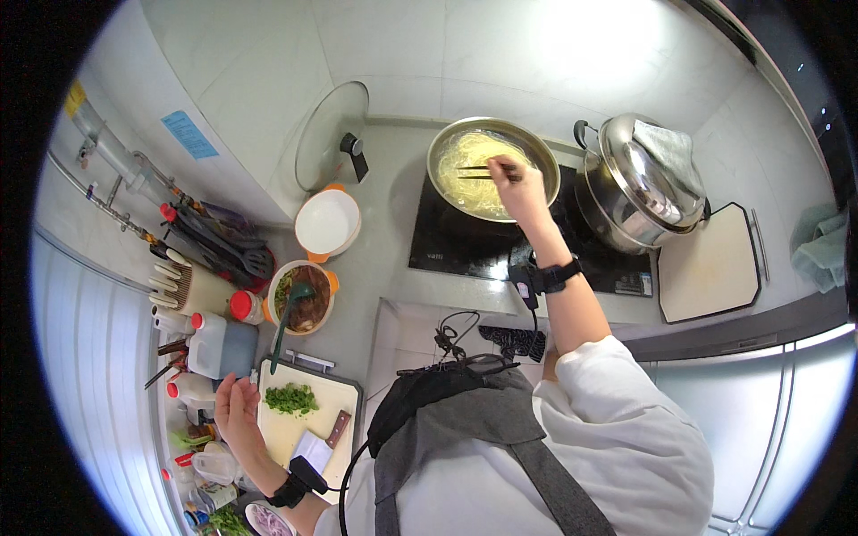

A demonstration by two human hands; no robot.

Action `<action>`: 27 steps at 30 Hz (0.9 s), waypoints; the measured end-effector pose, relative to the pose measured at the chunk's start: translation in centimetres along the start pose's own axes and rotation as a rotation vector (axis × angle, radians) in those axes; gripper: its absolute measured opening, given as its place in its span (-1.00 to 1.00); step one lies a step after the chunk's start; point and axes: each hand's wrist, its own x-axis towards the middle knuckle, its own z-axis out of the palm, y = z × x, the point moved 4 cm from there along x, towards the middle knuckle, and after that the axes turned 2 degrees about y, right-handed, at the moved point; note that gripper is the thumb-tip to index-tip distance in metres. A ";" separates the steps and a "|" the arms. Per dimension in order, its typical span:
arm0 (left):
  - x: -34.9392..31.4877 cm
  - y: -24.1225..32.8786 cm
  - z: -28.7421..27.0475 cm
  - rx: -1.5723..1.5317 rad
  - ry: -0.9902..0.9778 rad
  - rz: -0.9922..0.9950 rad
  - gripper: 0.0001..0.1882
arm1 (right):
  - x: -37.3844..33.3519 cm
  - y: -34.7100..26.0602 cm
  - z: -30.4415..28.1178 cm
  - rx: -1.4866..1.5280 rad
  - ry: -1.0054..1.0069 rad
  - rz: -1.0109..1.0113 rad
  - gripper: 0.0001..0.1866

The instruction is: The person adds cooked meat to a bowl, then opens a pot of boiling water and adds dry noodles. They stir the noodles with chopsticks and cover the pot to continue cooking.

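My right hand (522, 192) is closed on a pair of dark chopsticks (474, 172). Their tips reach into pale yellow noodles (475, 147), which sit in liquid in a wide metal pan (550, 170) on the black cooktop (465, 248). Over the left edge of the cutting board (344, 389), my left hand (236, 413) is raised with loosely bent fingers and nothing in it. Chopped greens (291, 398) lie on that board beside it. A cleaver (315, 447) with a brown handle rests nearer to me.
A lidded steel pot (639, 183) with a cloth on top stands right of the pan. Left of the cooktop are a glass lid (326, 134), a white pot (329, 221) and a pot of food (308, 313) with a green ladle (290, 317). Bottles (223, 344) line the left.
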 end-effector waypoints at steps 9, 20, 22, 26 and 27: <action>0.2 0.2 -0.2 -0.001 -0.012 0.019 -0.68 | -0.9 1.0 -2.1 -0.247 -0.060 0.125 -0.85; 0.1 -1.1 0.1 -0.040 0.001 0.008 -0.71 | -2.7 2.1 -1.3 -0.113 -0.098 0.170 -0.86; -0.4 -1.8 0.3 -0.034 0.009 -0.006 -0.71 | -2.5 2.1 -2.8 -0.172 -0.007 0.120 -0.87; -1.2 -2.9 1.5 -0.042 0.013 -0.015 -0.71 | -2.0 1.5 -4.4 -0.124 0.119 0.145 -0.85; -1.4 -3.1 1.8 -0.027 0.012 -0.020 -0.71 | -1.9 1.4 -4.6 -0.097 0.133 0.139 -0.85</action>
